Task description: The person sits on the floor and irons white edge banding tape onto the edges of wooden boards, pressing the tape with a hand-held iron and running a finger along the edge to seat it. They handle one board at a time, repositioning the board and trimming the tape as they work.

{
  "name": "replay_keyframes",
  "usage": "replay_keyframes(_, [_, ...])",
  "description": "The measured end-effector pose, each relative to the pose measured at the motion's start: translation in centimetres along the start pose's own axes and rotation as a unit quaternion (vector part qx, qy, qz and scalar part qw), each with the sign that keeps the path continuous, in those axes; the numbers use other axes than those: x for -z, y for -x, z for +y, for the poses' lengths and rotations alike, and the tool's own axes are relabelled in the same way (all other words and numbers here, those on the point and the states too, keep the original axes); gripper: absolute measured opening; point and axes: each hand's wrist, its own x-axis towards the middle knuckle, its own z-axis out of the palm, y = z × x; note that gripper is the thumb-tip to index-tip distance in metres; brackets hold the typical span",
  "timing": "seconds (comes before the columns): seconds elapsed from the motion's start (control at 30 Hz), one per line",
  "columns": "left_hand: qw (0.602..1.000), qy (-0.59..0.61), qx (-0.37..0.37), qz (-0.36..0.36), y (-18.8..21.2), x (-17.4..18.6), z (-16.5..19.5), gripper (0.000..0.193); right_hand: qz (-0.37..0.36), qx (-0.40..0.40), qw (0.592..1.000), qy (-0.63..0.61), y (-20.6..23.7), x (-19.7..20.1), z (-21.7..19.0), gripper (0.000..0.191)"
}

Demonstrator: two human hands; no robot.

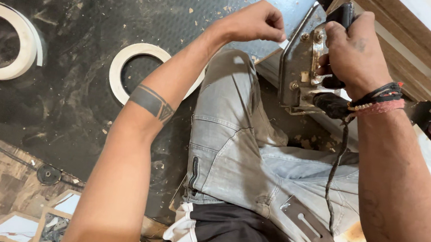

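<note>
My right hand (354,52) is wrapped around the black handle of an old metal flat iron (297,73), which stands on its edge against a pale board edge (428,151) running over my lap. My left hand (255,21) reaches across to the iron's front tip, with thumb and fingers pinched on the end of a thin white edge strip (282,42). The iron's braided cord (335,164) hangs down past my grey jeans.
Two rolls of white edge strip lie on the dark dusty floor, one at the far left (8,41) and one beside my left forearm (123,66). A slotted metal plate (307,223) rests on my thigh. Wooden panels (408,43) stand at the upper right.
</note>
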Motion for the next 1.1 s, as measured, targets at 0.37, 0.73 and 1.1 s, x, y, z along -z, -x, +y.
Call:
replay_keyframes(0.37, [0.959,-0.213,0.113,0.151,4.0,1.3,-3.4,0.016,-0.006,-0.01,1.0,0.0,0.1,0.0,-0.6,0.035])
replay_keyframes(0.73, [0.977,-0.135,-0.06,0.155,5.3,-2.8,-5.3,0.054,-0.01,0.04,0.993,0.107,0.2,0.5,-0.5,0.04])
replay_keyframes(1.1, [0.981,-0.124,-0.11,0.096,3.5,-4.5,0.9,0.036,0.037,-0.046,0.996,0.074,7.1,9.1,9.5,0.037])
